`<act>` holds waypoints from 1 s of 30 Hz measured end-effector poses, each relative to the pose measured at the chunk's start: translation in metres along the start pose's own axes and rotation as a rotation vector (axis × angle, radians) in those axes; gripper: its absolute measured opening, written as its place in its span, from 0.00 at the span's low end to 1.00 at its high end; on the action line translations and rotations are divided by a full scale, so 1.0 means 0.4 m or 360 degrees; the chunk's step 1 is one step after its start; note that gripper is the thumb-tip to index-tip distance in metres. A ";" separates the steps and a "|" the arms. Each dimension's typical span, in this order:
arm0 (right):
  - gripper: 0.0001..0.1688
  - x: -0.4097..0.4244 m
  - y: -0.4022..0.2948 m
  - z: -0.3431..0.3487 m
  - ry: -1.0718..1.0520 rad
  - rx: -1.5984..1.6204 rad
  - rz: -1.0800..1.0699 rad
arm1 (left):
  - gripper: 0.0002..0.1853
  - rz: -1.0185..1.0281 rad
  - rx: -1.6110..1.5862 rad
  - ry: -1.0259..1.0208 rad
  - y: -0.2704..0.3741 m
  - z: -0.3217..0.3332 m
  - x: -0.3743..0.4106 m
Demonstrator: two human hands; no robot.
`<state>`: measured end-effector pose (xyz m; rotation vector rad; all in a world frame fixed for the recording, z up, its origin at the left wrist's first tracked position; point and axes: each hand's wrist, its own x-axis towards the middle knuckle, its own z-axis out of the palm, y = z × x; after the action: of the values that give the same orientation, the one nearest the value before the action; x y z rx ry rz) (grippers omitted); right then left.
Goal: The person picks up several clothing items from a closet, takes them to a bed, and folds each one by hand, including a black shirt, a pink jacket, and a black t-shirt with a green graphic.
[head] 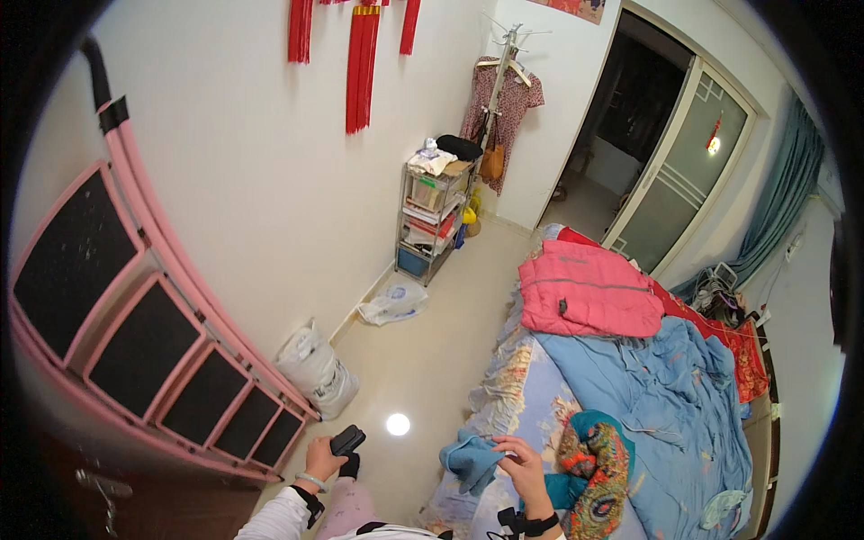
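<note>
My left hand (325,459) holds a small black boxy object (347,440) above the tiled floor; its exact kind is unclear. Pinched in the fingers of my right hand (525,474) is a blue cloth item (470,462), which hangs bunched over the near edge of the bed. Just right of that hand lies a teal and orange patterned scarf or garment (597,486), crumpled on the floral sheet (516,398). Beyond it a rumpled blue quilt (665,398) spreads over the bed, with a pink padded jacket (587,290) laid flat at its far end.
A pink folding ladder (196,317) leans along the left wall. Near its foot stands a stuffed white plastic bag (320,374), and another plastic bag (395,302) lies farther along the wall. A metal shelf rack (432,223) and coat stand (499,88) stand before a sliding door (688,169).
</note>
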<state>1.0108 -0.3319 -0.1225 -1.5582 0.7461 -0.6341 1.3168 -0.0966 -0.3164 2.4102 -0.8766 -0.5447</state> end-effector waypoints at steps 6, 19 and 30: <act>0.13 0.292 -0.028 0.137 0.0167 0.0063 -0.0051 | 0.28 0.0157 0.0129 0.0010 -0.002 -0.148 0.282; 0.11 0.788 0.101 0.048 0.0550 0.0358 0.0093 | 0.30 0.0327 -0.0036 0.0063 0.244 -0.199 0.854; 0.12 1.289 0.047 -0.225 0.0386 0.0508 0.0143 | 0.29 0.0360 -0.0223 0.0203 0.665 -0.126 1.310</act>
<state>1.2712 -0.7861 -0.1418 -1.1620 0.8450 -0.8412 1.5902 -0.6103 -0.2205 2.1585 -1.0043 -0.3499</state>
